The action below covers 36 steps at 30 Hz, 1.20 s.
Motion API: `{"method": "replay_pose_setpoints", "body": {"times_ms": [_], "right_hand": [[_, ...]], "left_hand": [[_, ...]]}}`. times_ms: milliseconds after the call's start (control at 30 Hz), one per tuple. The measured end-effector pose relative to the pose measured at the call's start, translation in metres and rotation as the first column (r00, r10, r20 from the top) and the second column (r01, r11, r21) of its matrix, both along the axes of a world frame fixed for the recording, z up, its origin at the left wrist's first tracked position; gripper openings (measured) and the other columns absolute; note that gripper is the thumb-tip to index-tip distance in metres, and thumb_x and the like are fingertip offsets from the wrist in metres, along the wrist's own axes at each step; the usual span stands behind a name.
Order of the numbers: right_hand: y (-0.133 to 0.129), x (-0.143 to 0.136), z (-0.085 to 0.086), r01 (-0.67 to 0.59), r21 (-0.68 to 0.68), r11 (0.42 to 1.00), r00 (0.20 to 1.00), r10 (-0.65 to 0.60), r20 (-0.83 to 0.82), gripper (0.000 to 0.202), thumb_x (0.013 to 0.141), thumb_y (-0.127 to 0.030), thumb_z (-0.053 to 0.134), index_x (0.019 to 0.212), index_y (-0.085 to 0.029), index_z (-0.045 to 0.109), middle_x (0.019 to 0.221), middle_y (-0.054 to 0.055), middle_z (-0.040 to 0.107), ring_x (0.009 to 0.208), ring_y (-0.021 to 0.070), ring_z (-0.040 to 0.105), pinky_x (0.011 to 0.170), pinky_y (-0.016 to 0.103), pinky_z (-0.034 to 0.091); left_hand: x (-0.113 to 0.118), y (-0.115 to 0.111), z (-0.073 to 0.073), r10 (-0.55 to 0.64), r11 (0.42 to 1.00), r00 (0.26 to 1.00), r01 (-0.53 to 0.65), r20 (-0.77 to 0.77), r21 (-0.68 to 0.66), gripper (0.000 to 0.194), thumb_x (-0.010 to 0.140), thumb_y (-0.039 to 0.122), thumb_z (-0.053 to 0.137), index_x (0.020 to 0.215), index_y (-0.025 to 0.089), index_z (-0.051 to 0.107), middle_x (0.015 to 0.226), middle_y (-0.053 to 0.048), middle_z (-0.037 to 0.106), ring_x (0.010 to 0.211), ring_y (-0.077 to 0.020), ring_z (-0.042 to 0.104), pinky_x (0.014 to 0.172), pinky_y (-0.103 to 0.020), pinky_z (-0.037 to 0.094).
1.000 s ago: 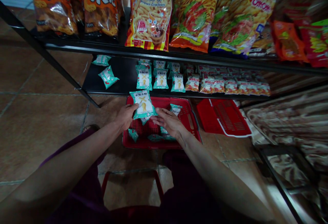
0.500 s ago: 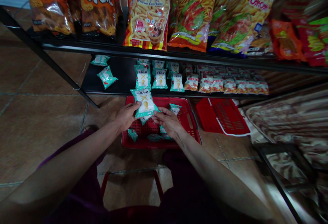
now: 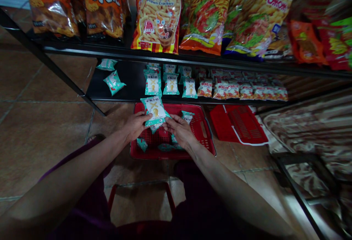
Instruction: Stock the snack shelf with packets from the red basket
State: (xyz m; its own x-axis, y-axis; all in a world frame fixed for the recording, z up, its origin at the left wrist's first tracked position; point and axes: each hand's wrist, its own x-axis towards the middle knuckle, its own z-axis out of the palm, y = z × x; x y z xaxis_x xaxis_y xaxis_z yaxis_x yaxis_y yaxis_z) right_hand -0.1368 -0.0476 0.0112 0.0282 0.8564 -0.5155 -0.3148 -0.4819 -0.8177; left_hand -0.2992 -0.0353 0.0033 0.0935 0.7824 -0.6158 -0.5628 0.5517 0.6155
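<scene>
A teal and white snack packet (image 3: 154, 109) is held above a red basket (image 3: 205, 132). My left hand (image 3: 135, 124) pinches its lower left side, thumb on the front. At its lower right corner, my right hand (image 3: 180, 129) has fingers and thumb closed on the packet. More teal packets, one of them at the left (image 3: 142, 144), lie inside the basket, partly hidden by my hands. Beyond the basket, rows of upright teal packets (image 3: 171, 84) stand on the black lower shelf (image 3: 129, 86), and two others (image 3: 113, 82) lie at its left end.
Orange-white packets (image 3: 229, 89) fill the lower shelf's right part. Large snack bags (image 3: 158, 16) stand on the upper shelf (image 3: 110, 51). A second red basket (image 3: 233, 124) with a white-edged handle is at the right, beside striped cloth (image 3: 302, 122). A red frame (image 3: 171, 199) shows between my legs.
The held packet has tilted slightly and my left thumb sits a little lower on it. Otherwise the hands and surroundings are nearly the same.
</scene>
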Motion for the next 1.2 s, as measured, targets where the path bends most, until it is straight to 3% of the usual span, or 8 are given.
{"method": "replay_pose_setpoints", "body": {"times_ms": [200, 467, 700, 833, 933, 1067, 1200], "right_hand": [[0.0, 0.001, -0.001, 0.003, 0.015, 1.0, 0.999, -0.004, 0.04, 0.032, 0.051, -0.026, 0.084, 0.075, -0.017, 0.066, 0.06, -0.003, 0.067, 0.05, 0.0072, 0.059, 0.049, 0.017, 0.048], [0.001, -0.001, -0.003, 0.036, 0.069, 0.997, 0.993, -0.044, 0.11, 0.036, 0.046, -0.032, 0.083, 0.076, -0.017, 0.069, 0.058, -0.005, 0.065, 0.05, 0.0071, 0.056, 0.051, 0.02, 0.046], [0.001, 0.003, -0.018, -0.102, 0.247, 0.964, 0.952, 0.022, 0.304, 0.032, 0.062, -0.037, 0.074, 0.089, -0.02, 0.073, 0.064, -0.003, 0.068, 0.057, 0.0116, 0.057, 0.059, 0.026, 0.047], [0.002, 0.008, -0.028, -0.241, 0.414, 0.878, 0.866, 0.001, 0.501, 0.025, 0.072, -0.035, 0.067, 0.094, -0.024, 0.072, 0.085, 0.0, 0.072, 0.076, 0.0166, 0.062, 0.076, 0.032, 0.049], [0.0, 0.01, -0.025, -0.382, 0.499, 0.778, 0.735, -0.072, 0.675, 0.023, 0.078, -0.03, 0.061, 0.098, -0.025, 0.072, 0.086, 0.002, 0.069, 0.078, 0.0168, 0.061, 0.076, 0.031, 0.048], [-0.005, 0.01, -0.016, -0.561, 0.525, 0.64, 0.563, -0.169, 0.809, 0.026, 0.084, -0.023, 0.055, 0.105, -0.027, 0.07, 0.082, 0.004, 0.062, 0.074, 0.0149, 0.059, 0.067, 0.027, 0.048], [-0.012, 0.009, -0.012, -0.728, 0.446, 0.521, 0.37, -0.249, 0.895, 0.032, 0.087, -0.017, 0.048, 0.111, -0.026, 0.067, 0.084, 0.005, 0.059, 0.072, 0.0134, 0.057, 0.061, 0.024, 0.046]], "left_hand": [[0.0, 0.0, 0.001, -0.051, 0.999, 0.998, 0.051, -0.024, 0.012, 0.013, 0.068, 0.006, 0.07, 0.076, 0.011, 0.061, 0.08, -0.006, 0.069, 0.072, -0.0132, 0.064, 0.072, -0.028, 0.053], [0.0, -0.001, -0.004, -0.064, 0.998, 0.974, 0.067, -0.218, 0.005, 0.019, 0.066, 0.013, 0.074, 0.081, 0.014, 0.062, 0.079, -0.004, 0.068, 0.066, -0.012, 0.063, 0.062, -0.024, 0.05], [0.0, -0.002, -0.003, -0.068, 0.994, 0.931, 0.093, -0.358, 0.052, 0.024, 0.066, 0.008, 0.07, 0.087, 0.015, 0.061, 0.082, -0.005, 0.067, 0.07, -0.0135, 0.063, 0.068, -0.026, 0.051], [0.001, -0.003, -0.001, -0.05, 0.994, 0.927, 0.083, -0.371, 0.073, 0.025, 0.066, 0.007, 0.069, 0.088, 0.015, 0.061, 0.089, -0.006, 0.067, 0.073, -0.0138, 0.063, 0.07, -0.028, 0.052], [0.001, -0.003, 0.002, -0.027, 0.994, 0.97, 0.052, -0.243, 0.096, 0.026, 0.067, 0.009, 0.068, 0.091, 0.016, 0.059, 0.089, -0.006, 0.068, 0.077, -0.0156, 0.065, 0.076, -0.032, 0.053], [0.0, -0.002, 0.003, -0.065, 0.989, 0.998, 0.063, 0.007, 0.132, 0.017, 0.072, 0.017, 0.066, 0.088, 0.015, 0.06, 0.086, -0.005, 0.069, 0.078, -0.0167, 0.065, 0.08, -0.036, 0.052], [0.0, 0.001, 0.004, -0.023, 0.994, 0.995, 0.012, 0.1, 0.113, 0.017, 0.077, 0.029, 0.065, 0.085, 0.015, 0.062, 0.082, -0.005, 0.068, 0.074, -0.0149, 0.063, 0.077, -0.033, 0.052]]}}
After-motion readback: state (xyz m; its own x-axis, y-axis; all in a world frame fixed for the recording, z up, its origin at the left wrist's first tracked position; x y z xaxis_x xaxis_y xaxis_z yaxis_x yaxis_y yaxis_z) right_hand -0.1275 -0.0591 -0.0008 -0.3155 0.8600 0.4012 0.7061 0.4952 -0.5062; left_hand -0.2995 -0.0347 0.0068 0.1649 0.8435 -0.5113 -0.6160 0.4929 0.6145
